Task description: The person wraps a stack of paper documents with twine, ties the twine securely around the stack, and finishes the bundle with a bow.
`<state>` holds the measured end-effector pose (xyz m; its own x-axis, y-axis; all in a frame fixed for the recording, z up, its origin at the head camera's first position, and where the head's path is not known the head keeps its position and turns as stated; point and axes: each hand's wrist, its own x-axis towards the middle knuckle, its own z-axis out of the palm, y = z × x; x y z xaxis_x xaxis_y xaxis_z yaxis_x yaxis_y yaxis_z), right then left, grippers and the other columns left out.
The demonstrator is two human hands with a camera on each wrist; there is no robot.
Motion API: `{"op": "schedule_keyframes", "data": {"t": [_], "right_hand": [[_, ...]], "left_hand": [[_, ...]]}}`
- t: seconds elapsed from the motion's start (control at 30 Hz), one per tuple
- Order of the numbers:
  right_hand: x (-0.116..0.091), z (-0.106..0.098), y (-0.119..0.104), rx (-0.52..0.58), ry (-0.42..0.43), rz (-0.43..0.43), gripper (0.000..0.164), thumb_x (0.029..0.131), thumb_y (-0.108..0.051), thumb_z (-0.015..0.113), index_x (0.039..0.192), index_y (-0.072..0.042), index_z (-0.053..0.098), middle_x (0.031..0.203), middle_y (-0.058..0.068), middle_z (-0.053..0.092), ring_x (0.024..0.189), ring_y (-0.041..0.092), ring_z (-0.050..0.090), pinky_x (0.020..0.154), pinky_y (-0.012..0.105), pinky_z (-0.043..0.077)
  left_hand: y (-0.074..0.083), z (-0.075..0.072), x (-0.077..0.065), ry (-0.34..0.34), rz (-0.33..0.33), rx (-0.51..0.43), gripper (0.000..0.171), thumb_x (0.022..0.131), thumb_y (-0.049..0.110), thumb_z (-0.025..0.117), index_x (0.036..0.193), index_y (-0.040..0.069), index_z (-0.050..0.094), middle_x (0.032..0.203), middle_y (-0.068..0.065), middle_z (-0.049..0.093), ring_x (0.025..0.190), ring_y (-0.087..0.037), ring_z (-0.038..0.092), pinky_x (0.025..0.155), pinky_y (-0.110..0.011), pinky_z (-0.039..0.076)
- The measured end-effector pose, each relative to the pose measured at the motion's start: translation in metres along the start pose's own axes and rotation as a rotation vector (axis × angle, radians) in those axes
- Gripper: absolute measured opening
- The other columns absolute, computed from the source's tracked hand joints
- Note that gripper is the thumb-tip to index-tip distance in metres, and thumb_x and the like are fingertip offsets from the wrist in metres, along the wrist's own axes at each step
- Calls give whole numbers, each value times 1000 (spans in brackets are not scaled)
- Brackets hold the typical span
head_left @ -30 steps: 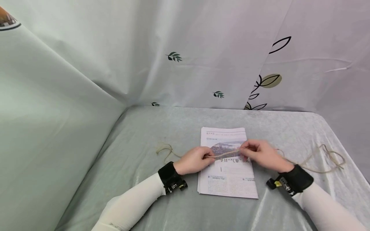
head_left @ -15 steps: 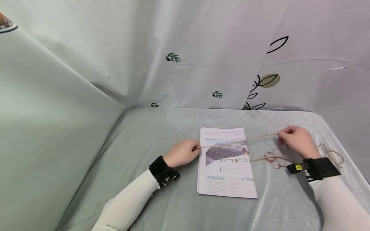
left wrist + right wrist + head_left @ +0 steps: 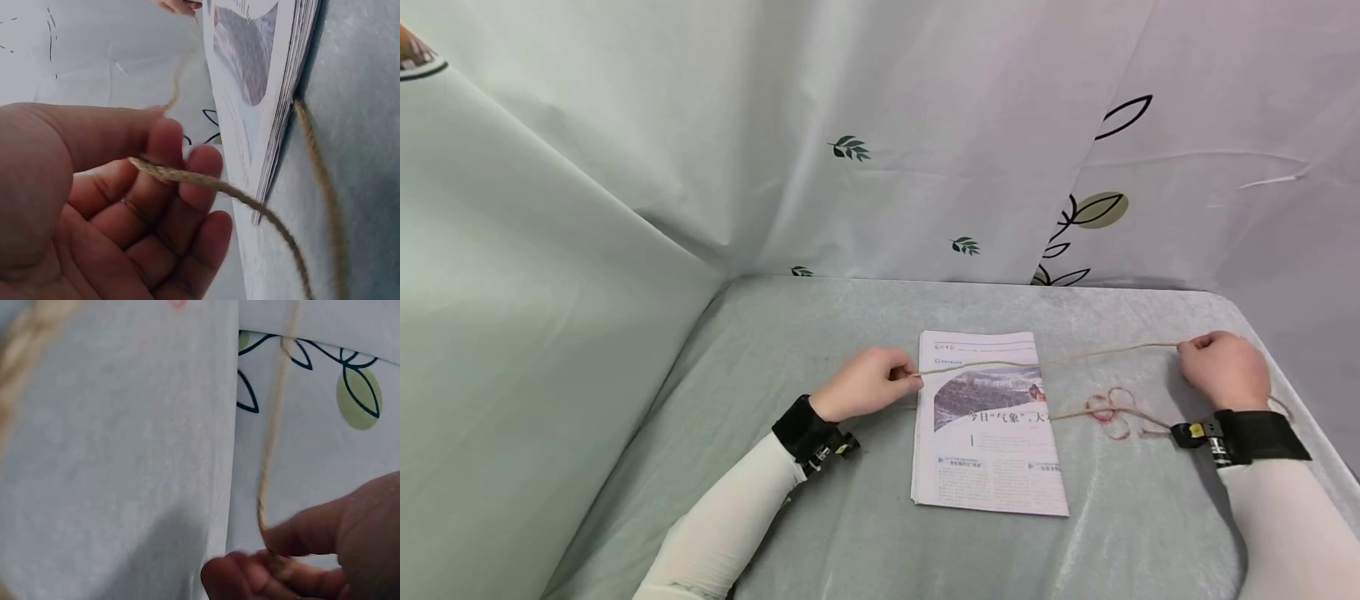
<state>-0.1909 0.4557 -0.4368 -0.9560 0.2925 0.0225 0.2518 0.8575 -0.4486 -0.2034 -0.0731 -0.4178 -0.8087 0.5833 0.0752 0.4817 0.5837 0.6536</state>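
A folded stack of newspaper [image 3: 988, 450] lies flat on the cloth-covered table. Thin brown twine [image 3: 977, 364] stretches above its upper half, from one hand to the other. My left hand [image 3: 868, 385] pinches the twine between thumb and forefinger at the paper's left edge; in the left wrist view the other fingers curl loosely and a tail of twine [image 3: 275, 220] hangs down. Far to the right, my right hand [image 3: 1223, 371] pinches the twine's other stretch. Another length of twine [image 3: 1075, 412] comes out from under the stack on the right, and also on the left in the left wrist view.
Pale cloth [image 3: 820, 325] covers the table, with red ring-shaped marks [image 3: 1108, 408] right of the newspaper. A white curtain [image 3: 925, 125] with printed leaves hangs behind the table, and more sheeting [image 3: 535, 333] rises on the left.
My right hand has moved from above the newspaper far to the right, drawing the twine out. The left hand has shifted left to the paper's edge, still pinching the twine.
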Motion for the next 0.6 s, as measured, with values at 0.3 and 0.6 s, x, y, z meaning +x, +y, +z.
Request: {"op": "schedule_keyframes", "data": {"t": [0.3,0.6], "right_hand": [[-8,28,-36,16,-68,-442,41,104,-12,72,141,7,68,131,34,54,100,42,60,77,55,49],[-15,44,-50,-2,-183,-714,19,101,-11,84,119,-14,85,115,0,70,95,16,67,79,40,53]], "left_hand": [[4,7,0,-79,85,-92,7,106,18,78,99,19,78,74,12,58,65,-3,50,63,-25,42],[5,12,0,-166,145,-102,4,105,22,81,103,19,81,80,15,65,67,-2,52,65,-24,43]]}}
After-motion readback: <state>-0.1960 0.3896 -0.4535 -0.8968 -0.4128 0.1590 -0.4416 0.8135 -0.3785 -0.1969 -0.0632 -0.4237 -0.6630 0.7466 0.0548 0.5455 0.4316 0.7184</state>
